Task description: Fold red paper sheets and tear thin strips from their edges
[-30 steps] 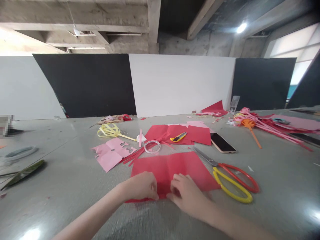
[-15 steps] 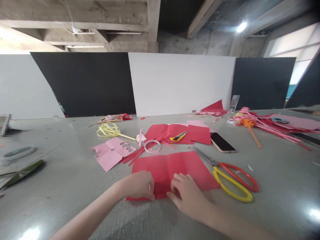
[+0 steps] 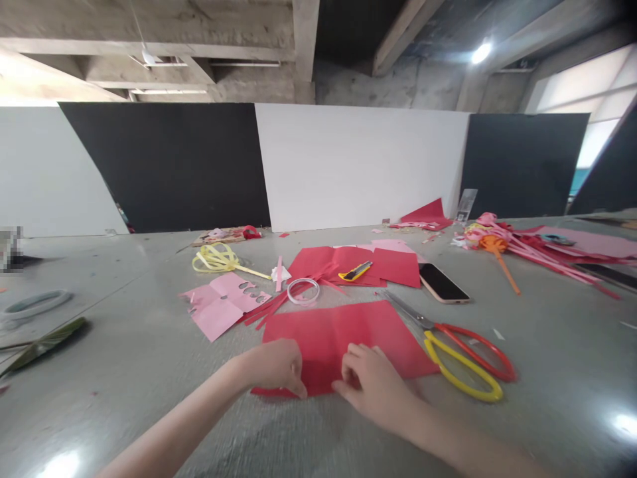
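Observation:
A sheet of red paper with a crease down its middle lies before me on the grey table. At its near left edge my left hand is closed, thumb and fingertips pinching the paper's border. My right hand grips the same near edge a little to the right, its fingers curled and thumb against the paper. Both hands hide parts of that edge. Large scissors with one red and one yellow handle lie at the sheet's right side, blades pointing away from me.
Behind the sheet are a roll of clear tape, a yellow utility knife on more red paper, and a phone. Cut pink paper and a yellow paper-strip piece lie left. Pink strips lie far right.
The narrow folded strip along the near edge between my hands no longer stands out. My hands have shifted only very slightly; everything else stays in place.

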The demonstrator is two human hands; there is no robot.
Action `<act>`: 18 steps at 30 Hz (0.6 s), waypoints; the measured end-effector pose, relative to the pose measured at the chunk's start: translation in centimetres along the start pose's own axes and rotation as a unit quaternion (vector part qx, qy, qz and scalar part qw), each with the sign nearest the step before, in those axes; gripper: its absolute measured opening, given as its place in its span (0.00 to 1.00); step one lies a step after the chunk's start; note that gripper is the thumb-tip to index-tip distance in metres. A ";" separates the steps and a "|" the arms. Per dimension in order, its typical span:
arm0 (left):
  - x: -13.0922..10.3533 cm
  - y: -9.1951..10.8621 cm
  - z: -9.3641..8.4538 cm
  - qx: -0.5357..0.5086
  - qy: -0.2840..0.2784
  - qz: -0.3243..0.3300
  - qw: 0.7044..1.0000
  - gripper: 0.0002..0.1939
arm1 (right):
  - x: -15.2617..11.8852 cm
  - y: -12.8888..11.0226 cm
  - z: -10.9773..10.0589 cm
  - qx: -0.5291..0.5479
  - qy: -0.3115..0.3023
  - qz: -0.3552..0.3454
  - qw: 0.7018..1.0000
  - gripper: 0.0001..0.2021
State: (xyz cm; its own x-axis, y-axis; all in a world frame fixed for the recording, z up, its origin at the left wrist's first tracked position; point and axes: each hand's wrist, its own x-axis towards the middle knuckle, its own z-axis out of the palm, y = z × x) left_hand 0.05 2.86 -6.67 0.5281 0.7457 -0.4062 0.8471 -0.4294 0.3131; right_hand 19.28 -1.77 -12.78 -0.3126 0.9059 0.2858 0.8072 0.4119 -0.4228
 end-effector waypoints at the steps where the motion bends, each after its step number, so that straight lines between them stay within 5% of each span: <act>1: 0.0 -0.1 0.0 0.005 0.002 -0.004 1.000 0.09 | 0.1 0.1 -0.1 0.000 -0.004 0.004 1.000 0.08; 13: -0.7 -0.5 -0.5 0.106 0.022 -0.022 0.994 0.14 | 0.3 0.2 -0.5 0.007 -0.017 0.009 1.000 0.10; 18: -2.0 2.2 -0.8 0.141 0.048 -0.046 0.988 0.13 | 0.1 0.0 -0.6 0.011 -0.014 0.012 1.000 0.10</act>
State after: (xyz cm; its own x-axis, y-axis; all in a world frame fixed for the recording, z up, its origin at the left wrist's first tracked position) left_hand 0.83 0.85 -4.51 0.4508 0.8276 -0.3345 0.8815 -0.4717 0.0211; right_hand 19.55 -1.69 -12.25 -0.3083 0.9175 0.2512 0.8029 0.3926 -0.4486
